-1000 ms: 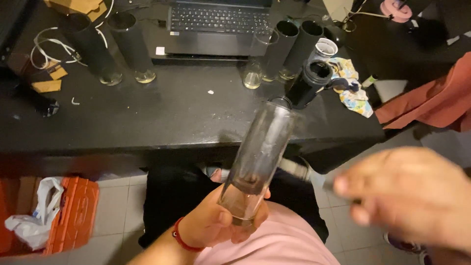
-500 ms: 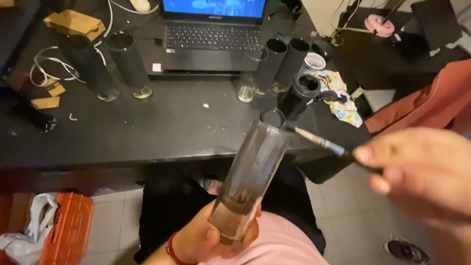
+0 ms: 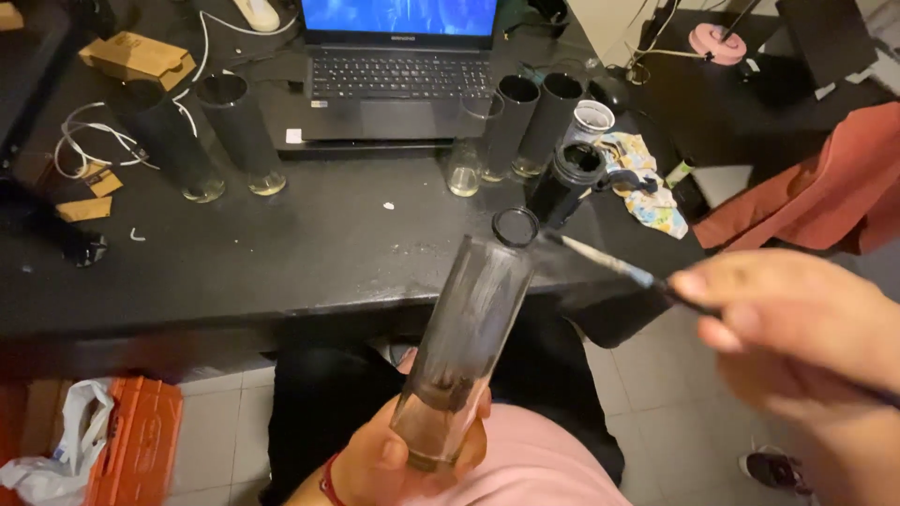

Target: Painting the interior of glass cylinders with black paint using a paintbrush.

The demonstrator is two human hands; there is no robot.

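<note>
Head view showed the left hand (image 3: pixel 394 459) gripping the base of a tall, dark-coated glass cylinder (image 3: pixel 469 342), its long axis tilted up and away toward the black desk (image 3: pixel 281 253). Right of the cylinder's open mouth, the right hand (image 3: pixel 797 328) pinched a thin paintbrush (image 3: pixel 609 265), its bristle tip just beside that rim.

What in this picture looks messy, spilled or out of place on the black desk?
A tangle of white cable sprawls at the black desk's left edge among cardboard scraps, and a crumpled patterned cloth lies at the right. No spill shows.
</note>
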